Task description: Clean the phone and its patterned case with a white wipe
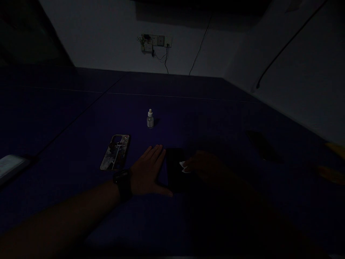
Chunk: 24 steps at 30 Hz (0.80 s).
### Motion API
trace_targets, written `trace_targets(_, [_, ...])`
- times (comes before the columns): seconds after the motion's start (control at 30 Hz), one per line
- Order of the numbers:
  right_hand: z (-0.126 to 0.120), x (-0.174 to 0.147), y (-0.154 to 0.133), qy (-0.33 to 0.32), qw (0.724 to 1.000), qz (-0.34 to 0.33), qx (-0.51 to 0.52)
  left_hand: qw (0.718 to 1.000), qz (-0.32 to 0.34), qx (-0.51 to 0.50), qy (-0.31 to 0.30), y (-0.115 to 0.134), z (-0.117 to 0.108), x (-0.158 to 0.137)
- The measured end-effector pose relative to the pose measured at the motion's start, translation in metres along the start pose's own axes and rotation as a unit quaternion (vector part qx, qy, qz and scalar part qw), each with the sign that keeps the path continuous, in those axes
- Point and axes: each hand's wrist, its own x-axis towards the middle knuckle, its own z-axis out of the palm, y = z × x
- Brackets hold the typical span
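Observation:
A dark, flat phone (174,169) lies on the dark blue surface between my hands. My left hand (148,169) rests flat at its left side, fingers stretched out and thumb touching near its lower edge. On the phone's right part, my right hand (203,165) pinches a small crumpled white tissue (183,167) against the screen. Deep shadow hides most of the right hand's fingers and the phone's right edge. A phone case (115,153) with a printed picture lies to the left. Behind the phone stands a small dropper bottle (150,120) with a white cap.
Another dark phone-like slab (262,145) lies at the right. A whitish box-like object (12,166) is at the left edge. Something yellow (335,149) shows at the far right. Sockets (156,40) and cables are on the back wall. The room is very dim.

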Motion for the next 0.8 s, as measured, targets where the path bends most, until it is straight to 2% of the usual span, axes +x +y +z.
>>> trace_targets(0.1, [0.001,0.002,0.004,0.032,0.997,0.052,-0.057,1.0,-0.003,0.001,-0.007,0.0,0.0,0.0])
trace_targets(0.23, [0.012,0.011,0.003,0.054,0.993,0.077,-0.075,1.0,-0.006,0.004,-0.012,0.0,0.001,0.0])
trace_targets(0.33, [0.019,0.015,0.002,0.044,0.995,0.066,-0.067,1.0,0.001,0.008,-0.006,0.0,0.002,0.0])
trace_targets(0.47, [0.017,0.014,0.005,0.019,1.0,0.012,-0.022,1.0,0.001,0.008,-0.004,0.0,0.001,0.0])
trace_targets(0.67, [0.014,0.015,0.007,0.046,0.995,0.062,-0.07,1.0,0.006,0.002,-0.007,-0.001,0.001,0.0])
trace_targets(0.8, [0.017,0.019,0.007,0.034,0.998,0.039,-0.042,1.0,0.006,0.006,0.002,-0.001,0.002,0.0])
